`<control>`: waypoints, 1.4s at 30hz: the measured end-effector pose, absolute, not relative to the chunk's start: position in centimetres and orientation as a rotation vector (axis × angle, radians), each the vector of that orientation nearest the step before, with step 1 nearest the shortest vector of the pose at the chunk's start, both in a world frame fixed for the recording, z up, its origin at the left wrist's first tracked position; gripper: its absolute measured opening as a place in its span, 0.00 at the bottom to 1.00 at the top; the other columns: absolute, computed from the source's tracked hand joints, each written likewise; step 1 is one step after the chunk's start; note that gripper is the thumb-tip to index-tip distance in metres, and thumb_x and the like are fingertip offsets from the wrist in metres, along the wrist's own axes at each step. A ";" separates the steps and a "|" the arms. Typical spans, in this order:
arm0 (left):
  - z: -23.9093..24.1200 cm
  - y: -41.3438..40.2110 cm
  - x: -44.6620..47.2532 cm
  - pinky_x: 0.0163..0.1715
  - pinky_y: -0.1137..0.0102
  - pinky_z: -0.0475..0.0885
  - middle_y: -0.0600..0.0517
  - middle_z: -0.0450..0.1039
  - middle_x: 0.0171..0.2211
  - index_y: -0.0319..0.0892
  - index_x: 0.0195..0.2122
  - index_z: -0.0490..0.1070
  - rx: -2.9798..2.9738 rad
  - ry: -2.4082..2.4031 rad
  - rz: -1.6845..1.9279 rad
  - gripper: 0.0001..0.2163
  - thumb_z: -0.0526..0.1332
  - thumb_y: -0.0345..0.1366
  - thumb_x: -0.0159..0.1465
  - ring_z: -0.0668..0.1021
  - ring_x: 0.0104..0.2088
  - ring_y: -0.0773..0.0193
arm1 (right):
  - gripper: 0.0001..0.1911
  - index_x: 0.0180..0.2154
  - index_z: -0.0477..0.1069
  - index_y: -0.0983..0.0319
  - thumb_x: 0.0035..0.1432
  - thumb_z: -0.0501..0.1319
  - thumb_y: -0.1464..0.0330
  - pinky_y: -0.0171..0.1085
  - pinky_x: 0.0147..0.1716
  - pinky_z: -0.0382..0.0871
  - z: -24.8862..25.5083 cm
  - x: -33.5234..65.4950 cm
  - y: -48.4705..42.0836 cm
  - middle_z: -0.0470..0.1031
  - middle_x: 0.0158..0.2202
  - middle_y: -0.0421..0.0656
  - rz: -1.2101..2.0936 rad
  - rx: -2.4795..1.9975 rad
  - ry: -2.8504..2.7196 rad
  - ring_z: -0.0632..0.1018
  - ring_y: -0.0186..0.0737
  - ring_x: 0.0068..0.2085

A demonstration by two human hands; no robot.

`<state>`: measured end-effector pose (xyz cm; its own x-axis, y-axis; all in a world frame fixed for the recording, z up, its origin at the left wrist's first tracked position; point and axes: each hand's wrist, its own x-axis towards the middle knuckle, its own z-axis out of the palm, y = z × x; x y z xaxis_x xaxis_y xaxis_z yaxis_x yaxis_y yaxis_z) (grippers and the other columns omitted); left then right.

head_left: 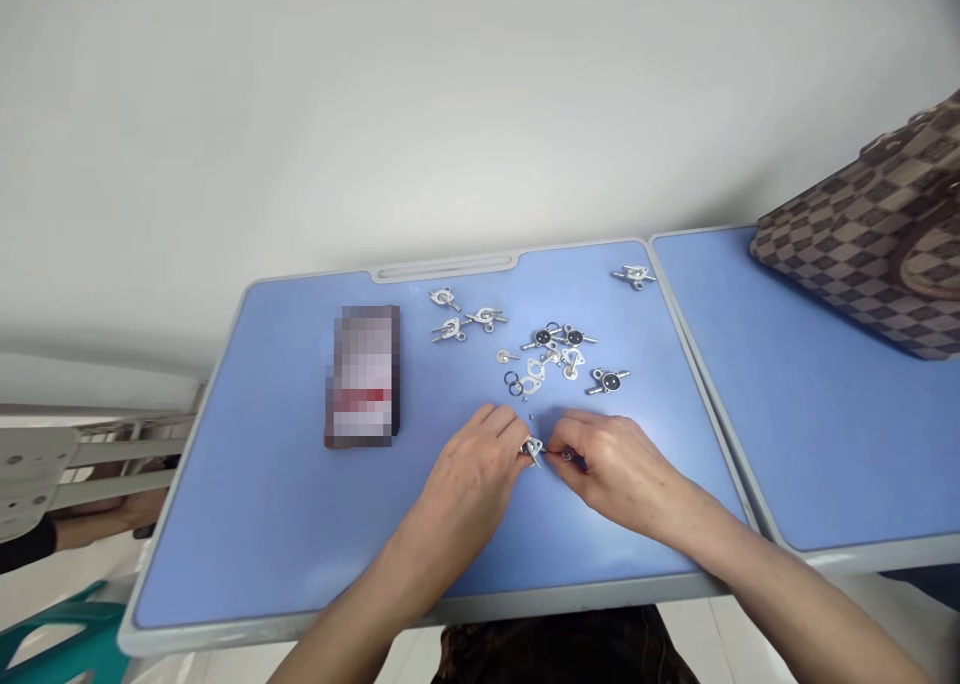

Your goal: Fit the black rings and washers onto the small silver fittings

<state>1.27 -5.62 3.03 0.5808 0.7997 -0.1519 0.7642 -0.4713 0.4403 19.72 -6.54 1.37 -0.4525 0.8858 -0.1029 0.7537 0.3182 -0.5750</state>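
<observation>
Near the front of the blue desk [360, 524], my left hand [480, 464] pinches a small metal fuel valve [532, 448] with a flat plate and a lever. Close on its right, my right hand [607, 459] is closed around what looks like a small screwdriver [568, 455]; its thin tip points at the valve, and most of it is hidden by the fingers. Just beyond lie tiny screws [532, 417], black rubber rings [513, 383], flat metal plates [532, 376], a lever [506, 357] and valve bodies with black round faces [611, 381].
Several valves with levers [487, 317] lie farther back, and one more valve [634, 276] sits near the back right corner. A box [364, 374], blurred out, stands at left. A checkered bag [870, 234] rests on the adjoining desk. Another person's arm [105, 524] shows at far left.
</observation>
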 end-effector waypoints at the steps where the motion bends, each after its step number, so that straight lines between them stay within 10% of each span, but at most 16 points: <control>1: 3.0 -5.6 1.2 0.35 0.67 0.68 0.53 0.66 0.33 0.41 0.32 0.65 2.344 1.250 0.106 0.04 0.56 0.28 0.65 0.69 0.35 0.63 | 0.06 0.29 0.70 0.61 0.58 0.58 0.73 0.33 0.26 0.59 1.5 19.9 -6.4 0.72 0.26 0.38 0.848 -1.476 -2.347 0.71 0.32 0.26; 22: 3.1 -5.7 1.2 0.33 0.67 0.67 0.52 0.68 0.33 0.40 0.29 0.65 2.322 1.228 0.202 0.05 0.59 0.27 0.63 0.70 0.35 0.62 | 0.11 0.37 0.73 0.64 0.58 0.54 0.79 0.33 0.22 0.52 0.2 18.7 -4.7 0.75 0.35 0.44 0.408 -1.429 -2.498 0.71 0.31 0.26; 42: 2.9 -5.8 1.1 0.34 0.68 0.66 0.52 0.68 0.33 0.39 0.31 0.66 2.293 1.234 0.184 0.04 0.59 0.29 0.64 0.70 0.36 0.62 | 0.09 0.30 0.74 0.60 0.59 0.56 0.72 0.33 0.30 0.66 1.6 18.9 -6.0 0.76 0.27 0.37 1.176 -1.445 -1.996 0.74 0.33 0.29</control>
